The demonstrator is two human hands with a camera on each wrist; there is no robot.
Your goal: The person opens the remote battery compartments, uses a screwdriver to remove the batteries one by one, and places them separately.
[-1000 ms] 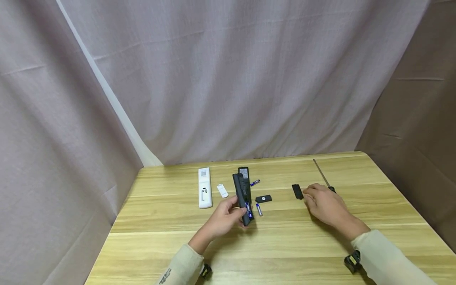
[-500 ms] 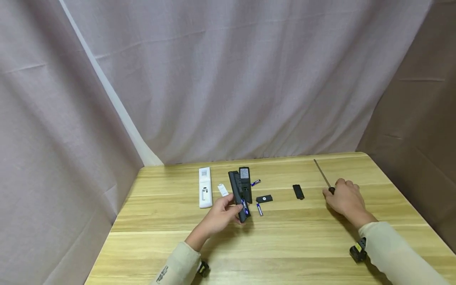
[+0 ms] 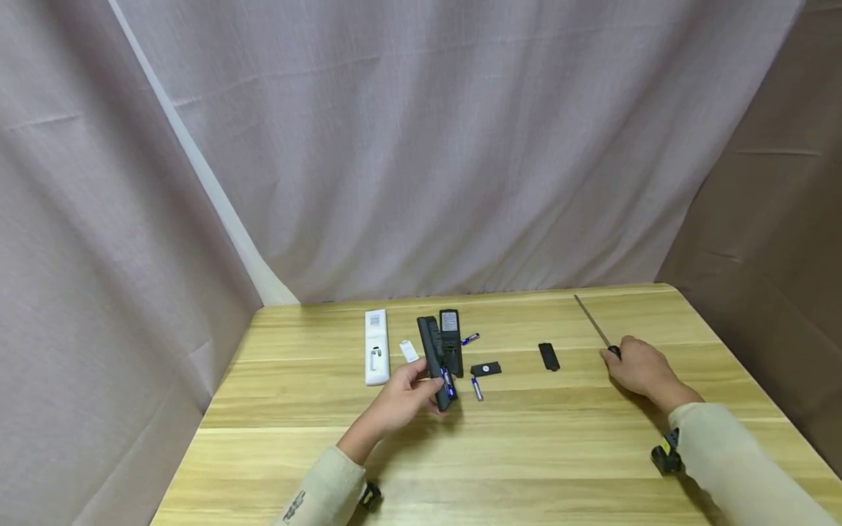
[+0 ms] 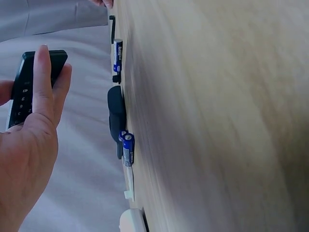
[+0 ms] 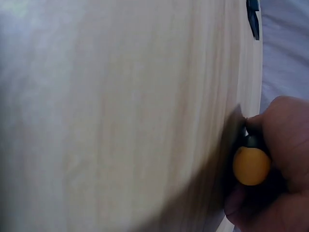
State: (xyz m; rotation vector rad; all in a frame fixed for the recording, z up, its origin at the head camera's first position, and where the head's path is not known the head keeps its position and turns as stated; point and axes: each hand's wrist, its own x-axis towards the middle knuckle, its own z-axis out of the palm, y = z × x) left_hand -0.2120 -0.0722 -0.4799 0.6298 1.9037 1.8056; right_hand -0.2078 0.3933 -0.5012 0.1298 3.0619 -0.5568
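Note:
My left hand (image 3: pixel 403 398) grips a black remote control (image 3: pixel 430 358) raised off the table and tilted on edge. Blue batteries (image 3: pixel 448 381) sit in its uncovered compartment. In the left wrist view, number keys show on the remote's face between the fingers. At the right, my right hand (image 3: pixel 643 369) holds a screwdriver (image 3: pixel 595 323) by its dark handle, its thin shaft pointing to the back of the table. The handle's orange end (image 5: pixel 251 166) shows in the right wrist view. A second black remote (image 3: pixel 450 332) lies behind the held one, partly hidden.
On the wooden table (image 3: pixel 526 446) lie a white remote (image 3: pixel 376 347), a white battery cover (image 3: pixel 409 351), a black cover (image 3: pixel 486 369) with a pale round mark, another black cover (image 3: pixel 549 356), and two loose batteries, one farther back (image 3: pixel 470 339), one nearer (image 3: pixel 476 389). Curtain stands behind.
My right hand has moved right from beside the black cover to the screwdriver and now holds its handle. My left hand has shifted slightly left with the remote.

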